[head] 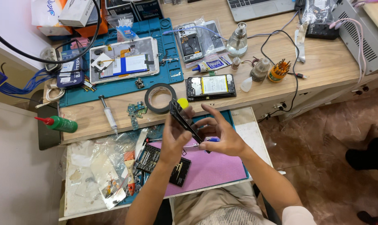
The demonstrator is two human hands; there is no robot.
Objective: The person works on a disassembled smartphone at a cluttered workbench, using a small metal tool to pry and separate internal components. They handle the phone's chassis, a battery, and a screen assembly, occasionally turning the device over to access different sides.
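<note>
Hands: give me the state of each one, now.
Left hand: closed on the black phone frame, held tilted above the purple mat.
Right hand: fingers on the same frame, gripping a small blue-handled tool.

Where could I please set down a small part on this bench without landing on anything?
The purple mat lies bare in front of the right hand. Bare wood also shows right of the screwdriver bit holder, around the black cable. It is crowded on the blue mat around the opened tablet, and left of the left hand by the brush.

Tape roll (pixel 160 98) beside syringe (pixel 109 114) (desk cluttered).
</note>
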